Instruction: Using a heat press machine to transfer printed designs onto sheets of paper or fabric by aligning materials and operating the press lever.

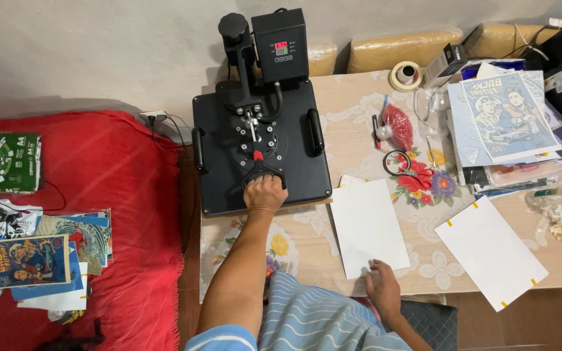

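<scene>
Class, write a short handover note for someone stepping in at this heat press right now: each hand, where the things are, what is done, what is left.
Left hand: closed around the heat press handle; the heat press looks shut, top plate down.
Right hand: flat on the near corner of a white sheet on the table.
A second white sheet with yellow tape tabs lies to the right, overhanging the table edge. Tape roll and printed posters at the back right.
Done: press appears closed. Left: cannot tell what is inside; both sheets lie outside it.
</scene>
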